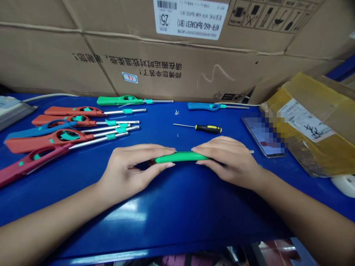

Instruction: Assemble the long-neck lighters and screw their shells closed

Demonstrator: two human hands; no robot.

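Between my two hands lies a green long-necked lighter (pixel 183 157), held level just above or on the blue table. My left hand (pixel 135 168) pinches its rounded handle end between fingers and thumb. My right hand (pixel 229 160) grips the other part, covering the trigger area; a bit of the metal tube shows beyond it. Past my hands a yellow-and-black screwdriver (pixel 208 128) points left. Several small screws (pixel 176 112) lie behind its tip, and one single screw (pixel 178 135) sits nearer to me.
Several orange, blue and red lighters (pixel 52 136) lie at left. A green lighter (pixel 119 100) and a blue lighter (pixel 203 106) lie at the back before a large cardboard box (pixel 155 55). On the right are a phone (pixel 263 136) and a taped carton (pixel 313 125).
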